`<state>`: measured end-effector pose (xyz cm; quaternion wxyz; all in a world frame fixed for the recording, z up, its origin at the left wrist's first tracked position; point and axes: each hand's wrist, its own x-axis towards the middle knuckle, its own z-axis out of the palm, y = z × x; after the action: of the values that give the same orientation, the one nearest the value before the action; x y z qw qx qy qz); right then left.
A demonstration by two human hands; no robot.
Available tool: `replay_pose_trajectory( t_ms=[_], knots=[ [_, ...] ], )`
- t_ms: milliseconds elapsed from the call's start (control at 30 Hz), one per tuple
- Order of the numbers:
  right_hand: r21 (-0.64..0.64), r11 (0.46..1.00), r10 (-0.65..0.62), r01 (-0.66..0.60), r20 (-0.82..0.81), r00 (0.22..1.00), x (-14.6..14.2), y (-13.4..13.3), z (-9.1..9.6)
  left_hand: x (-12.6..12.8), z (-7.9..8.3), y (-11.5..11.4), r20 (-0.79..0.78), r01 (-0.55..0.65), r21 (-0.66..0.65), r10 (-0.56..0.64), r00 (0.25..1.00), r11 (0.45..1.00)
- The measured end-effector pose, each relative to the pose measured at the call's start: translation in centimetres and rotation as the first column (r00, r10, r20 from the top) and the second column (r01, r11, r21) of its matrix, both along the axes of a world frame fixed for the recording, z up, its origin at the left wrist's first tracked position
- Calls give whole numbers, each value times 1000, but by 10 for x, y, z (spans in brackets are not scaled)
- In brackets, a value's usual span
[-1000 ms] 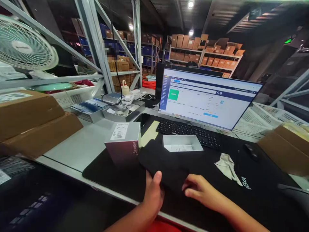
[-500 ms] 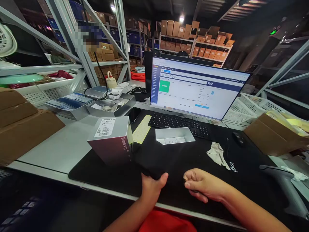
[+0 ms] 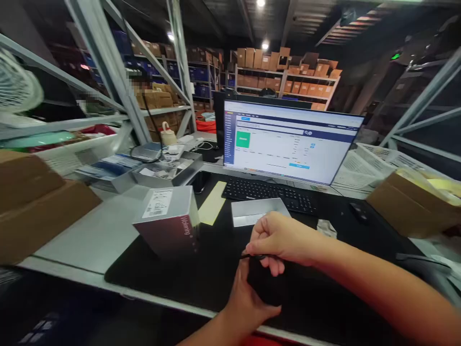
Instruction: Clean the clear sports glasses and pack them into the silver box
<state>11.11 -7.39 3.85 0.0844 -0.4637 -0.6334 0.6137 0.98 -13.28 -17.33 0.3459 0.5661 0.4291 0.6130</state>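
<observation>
My left hand [image 3: 248, 300] grips a flat black pouch-like item [image 3: 264, 286] near the front edge of the black desk mat [image 3: 173, 274]. My right hand [image 3: 279, 240] is closed in a pinch on the item's top edge, lifted above the left hand. A silver product box with a white label [image 3: 167, 218] stands to the left on the mat. A shallow white tray-like box lid [image 3: 257, 210] lies just beyond my right hand, in front of the keyboard [image 3: 270, 192].
A monitor [image 3: 288, 142] stands behind the keyboard. A crumpled cloth [image 3: 327, 227] and a mouse [image 3: 358, 211] lie to the right. Cardboard boxes sit at the left [image 3: 39, 211] and the right [image 3: 414, 204]. Metal trays [image 3: 162, 168] hold small items behind the box.
My right hand rose from the mat and now pinches the black item's upper edge. My left hand shifted right and turned under the item. The view tilted slightly.
</observation>
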Motion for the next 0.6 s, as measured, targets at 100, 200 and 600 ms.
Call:
replay_pose_trajectory(
  t_ms=[100,200,600],
  knots=[
    [280,953,43,-111,236,971,-19,1,9,1,16,3,72,-32,-29,34,997,999],
    [624,753,60,-208,250,967,-11,-14,3,-2,29,5,248,-129,-190,174,953,973],
    [811,569,-168,-132,273,947,44,-2,-117,-13,41,-11,874,472,-258,-4,485,843]
  ],
)
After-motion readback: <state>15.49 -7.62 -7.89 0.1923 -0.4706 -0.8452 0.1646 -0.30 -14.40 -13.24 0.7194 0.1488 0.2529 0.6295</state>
